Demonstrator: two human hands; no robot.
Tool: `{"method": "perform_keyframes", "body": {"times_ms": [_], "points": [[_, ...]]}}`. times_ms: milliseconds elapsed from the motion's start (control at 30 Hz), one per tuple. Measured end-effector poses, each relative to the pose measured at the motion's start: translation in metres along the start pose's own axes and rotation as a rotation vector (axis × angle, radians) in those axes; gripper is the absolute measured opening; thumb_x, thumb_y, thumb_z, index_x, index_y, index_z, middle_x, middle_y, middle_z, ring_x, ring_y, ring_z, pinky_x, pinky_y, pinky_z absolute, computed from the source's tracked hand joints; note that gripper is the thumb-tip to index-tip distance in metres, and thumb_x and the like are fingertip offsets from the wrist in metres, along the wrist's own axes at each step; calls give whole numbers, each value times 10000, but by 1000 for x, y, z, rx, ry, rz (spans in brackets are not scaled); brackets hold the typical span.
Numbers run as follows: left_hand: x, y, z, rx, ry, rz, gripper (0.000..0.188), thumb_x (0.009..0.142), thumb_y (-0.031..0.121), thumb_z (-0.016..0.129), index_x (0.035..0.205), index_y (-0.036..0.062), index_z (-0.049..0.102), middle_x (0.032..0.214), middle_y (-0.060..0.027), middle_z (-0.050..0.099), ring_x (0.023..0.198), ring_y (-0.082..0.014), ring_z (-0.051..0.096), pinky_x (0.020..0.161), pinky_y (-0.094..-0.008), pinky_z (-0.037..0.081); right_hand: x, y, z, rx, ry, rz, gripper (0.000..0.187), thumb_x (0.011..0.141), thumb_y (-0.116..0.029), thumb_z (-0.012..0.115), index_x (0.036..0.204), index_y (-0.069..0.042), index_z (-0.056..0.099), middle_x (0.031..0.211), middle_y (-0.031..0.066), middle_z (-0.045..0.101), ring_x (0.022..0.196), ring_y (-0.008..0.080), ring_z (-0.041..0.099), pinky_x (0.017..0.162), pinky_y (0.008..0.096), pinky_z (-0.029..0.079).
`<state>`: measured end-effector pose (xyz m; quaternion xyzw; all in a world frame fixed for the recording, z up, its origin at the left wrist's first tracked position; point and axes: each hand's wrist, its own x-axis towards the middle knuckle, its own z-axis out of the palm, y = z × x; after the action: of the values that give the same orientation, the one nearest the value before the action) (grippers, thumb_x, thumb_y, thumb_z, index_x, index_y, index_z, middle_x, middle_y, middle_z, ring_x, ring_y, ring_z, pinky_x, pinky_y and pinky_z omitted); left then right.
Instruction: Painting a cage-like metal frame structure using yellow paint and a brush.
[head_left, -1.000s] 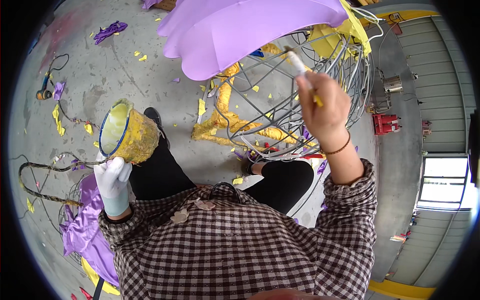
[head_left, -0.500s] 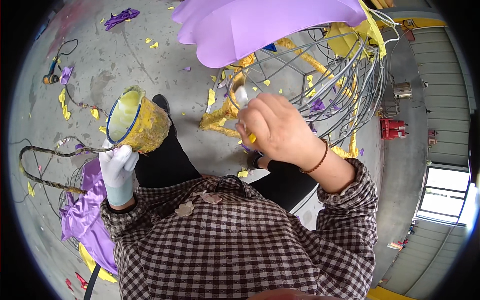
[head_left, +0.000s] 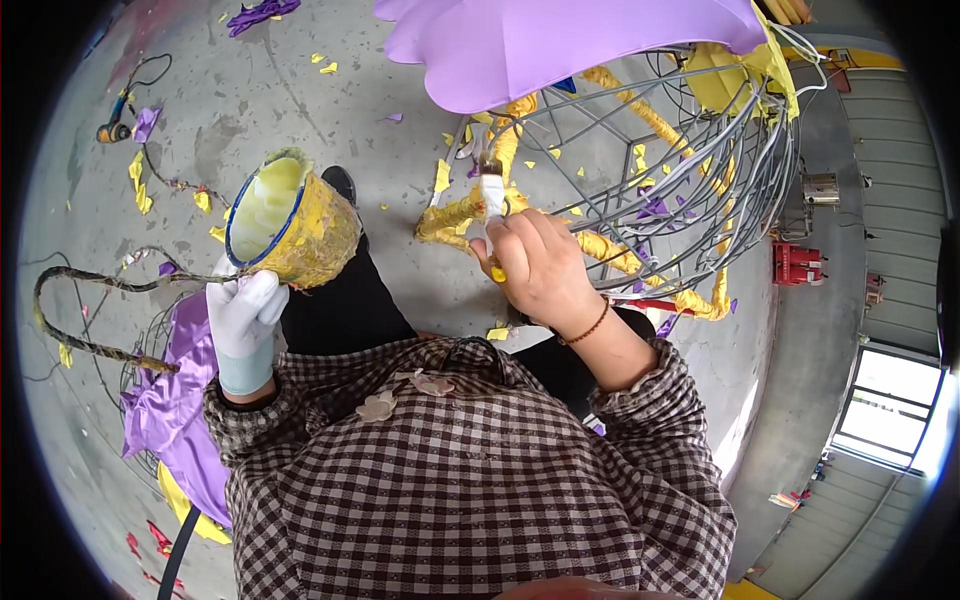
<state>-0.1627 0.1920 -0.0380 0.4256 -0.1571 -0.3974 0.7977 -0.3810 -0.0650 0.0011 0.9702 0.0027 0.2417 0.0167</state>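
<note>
Head view: smooth purple cloth [head_left: 560,50] only partly covers grey wire frame [head_left: 762,140]; before it, my left hand [head_left: 245,308] grips yellow-crusted pot [head_left: 318,232], right hand [head_left: 542,270] white brush [head_left: 492,190].

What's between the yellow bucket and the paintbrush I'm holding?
In the head view, between bucket and paintbrush: some black trouser leg, grey floor, a small yellow scrap, then part of the yellow-wrapped frame.

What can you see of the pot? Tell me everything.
The pot is round, its outer wall yellow and crusted, its rim edged blue; its material is unclear. The inside looks pale and wet. It tilts leftward, held up by the gloved left hand. A dark bent rod may be its handle.
</note>
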Motion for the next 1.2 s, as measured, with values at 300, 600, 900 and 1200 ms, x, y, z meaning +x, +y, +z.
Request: {"method": "perform_keyframes", "body": {"times_ms": [300, 600, 900, 1200], "points": [[-7, 0, 4, -2, -2, -26, 495, 851, -30, 552, 1327, -111, 437, 738, 7, 519, 443, -11, 301, 412, -194, 208, 22, 2, -16, -42, 5, -67, 282, 786, -118, 741, 961, -43, 534, 786, 48, 546, 649, 210, 562, 551, 326, 445], [-16, -2, -7, 112, -20, -4, 524, 897, 76, 526, 1370, -108, 395, 628, 52, 456, 410, -7, 270, 417, -200, 213, 49, 10, -41, -264, -97, -176, 227, 807, -143, 707, 930, -53, 539, 774, 32, 518, 676, 186, 546, 560, 319, 422], [-21, -3, -15, 74, 6, 24, 557, 886, 56, 509, 1398, -107, 363, 868, -53, 603, 417, -6, 271, 424, -192, 209, 46, 0, -19, -165, -69, -225, 186, 745, -165, 638, 828, -106, 482, 755, 15, 471, 675, 165, 500, 565, 303, 393], [-19, -2, -20, 82, -14, 0, 560, 891, 70, 527, 1399, -101, 366, 851, -46, 603, 420, -6, 268, 423, -191, 210, 23, -22, -10, 66, -99, -53, 312, 732, -102, 742, 941, -60, 514, 799, 55, 538, 681, 228, 564, 566, 330, 434]]}}
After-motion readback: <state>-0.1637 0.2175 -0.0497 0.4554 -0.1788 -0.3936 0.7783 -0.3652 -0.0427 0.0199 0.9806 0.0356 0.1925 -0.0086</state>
